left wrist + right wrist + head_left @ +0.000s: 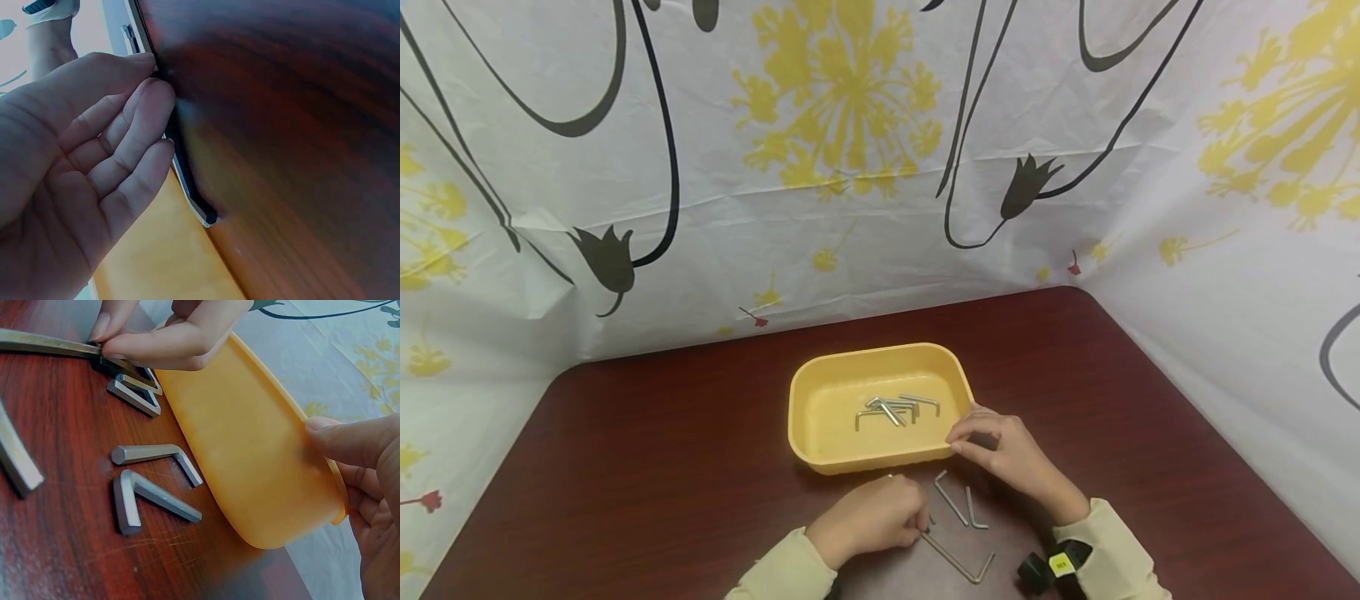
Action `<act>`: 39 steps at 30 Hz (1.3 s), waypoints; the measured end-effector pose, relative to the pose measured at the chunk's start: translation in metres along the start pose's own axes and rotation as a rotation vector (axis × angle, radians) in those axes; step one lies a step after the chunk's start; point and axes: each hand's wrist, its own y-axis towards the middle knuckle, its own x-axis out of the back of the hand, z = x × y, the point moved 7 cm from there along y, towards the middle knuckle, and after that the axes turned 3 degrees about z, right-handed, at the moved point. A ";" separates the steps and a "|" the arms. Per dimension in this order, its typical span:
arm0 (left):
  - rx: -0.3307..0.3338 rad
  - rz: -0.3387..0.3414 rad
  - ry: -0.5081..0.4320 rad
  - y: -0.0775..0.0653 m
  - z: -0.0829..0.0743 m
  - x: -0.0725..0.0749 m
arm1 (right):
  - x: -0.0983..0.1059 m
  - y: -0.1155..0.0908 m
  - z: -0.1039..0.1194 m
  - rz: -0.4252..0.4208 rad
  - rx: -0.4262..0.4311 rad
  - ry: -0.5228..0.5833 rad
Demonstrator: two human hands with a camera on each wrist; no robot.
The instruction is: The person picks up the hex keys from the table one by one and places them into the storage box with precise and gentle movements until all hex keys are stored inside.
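The yellow plastic tray (827,450) stands on the table with several hex keys (891,410) piled inside. My right hand (1007,454) grips its near right corner, thumb (331,431) on the rim and fingers curled against the other side. Just in front of the tray, my left hand (880,515) pinches a hex key (50,345) low over the table, between thumb (119,69) and forefinger. Other fingers of that hand are curled inward. Two loose hex keys (951,498) lie between the hands, and others are partly hidden by the left fingers.
Dark red-brown wooden table (662,467) surrounds the tray. White cloth (865,275) with yellow and grey flower prints hangs behind and at both sides. A black wrist device with a yellow label (1062,565) sits at the right sleeve.
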 end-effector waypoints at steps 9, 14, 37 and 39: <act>0.003 0.033 -0.001 0.002 -0.001 -0.001 | 0.000 0.000 0.001 0.000 0.007 0.002; -0.014 0.054 0.020 0.004 -0.002 -0.002 | 0.000 -0.001 0.000 0.000 0.006 -0.003; -0.073 0.094 0.111 -0.002 -0.010 0.004 | 0.000 -0.001 0.001 -0.025 0.045 -0.005; -0.066 0.091 0.104 -0.004 -0.010 0.006 | 0.000 -0.001 0.001 -0.028 0.052 -0.005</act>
